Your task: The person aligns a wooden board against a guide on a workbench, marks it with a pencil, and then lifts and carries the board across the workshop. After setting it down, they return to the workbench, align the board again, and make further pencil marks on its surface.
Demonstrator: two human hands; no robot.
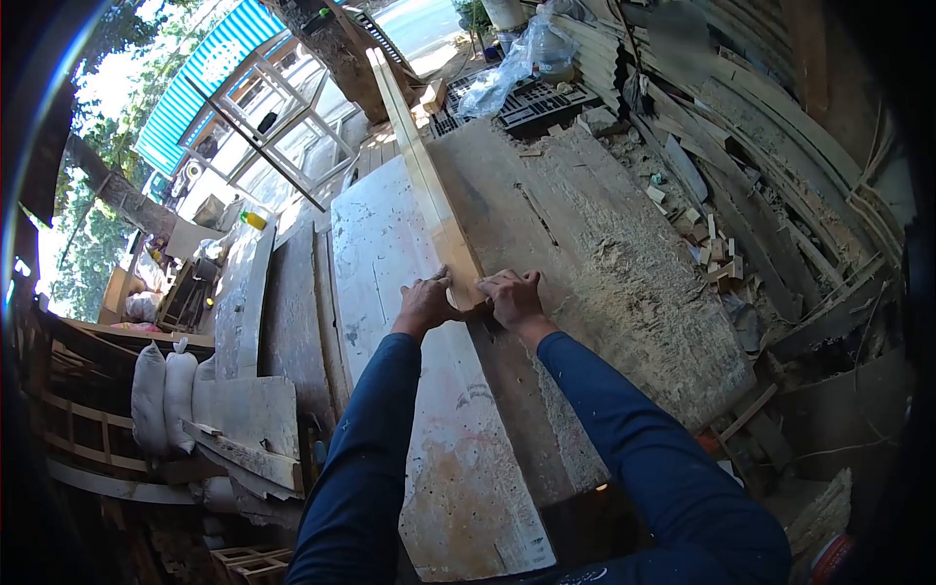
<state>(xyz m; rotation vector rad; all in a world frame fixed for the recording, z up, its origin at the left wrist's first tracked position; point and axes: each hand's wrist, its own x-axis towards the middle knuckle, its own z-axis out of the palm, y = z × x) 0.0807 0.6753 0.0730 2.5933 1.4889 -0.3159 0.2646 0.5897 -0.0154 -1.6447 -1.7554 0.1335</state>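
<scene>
A long wooden plank (432,200) lies lengthwise on the worktable (439,468), its near end between my two hands. My left hand (427,301) grips the left side of that end, thumb toward the wood. On the other side, my right hand (513,298) is closed round the right corner of the end. The undersides of my fingers are hidden. A narrow slot (536,213) runs through the tabletop beyond my right hand.
Sawdust (634,302) is heaped over the table's right half. Wood offcuts (717,249) and stacked boards (780,195) line the right side. White sacks (166,395) stand at left. A plastic bag (507,78) and a tree trunk (336,58) are beyond the far edge.
</scene>
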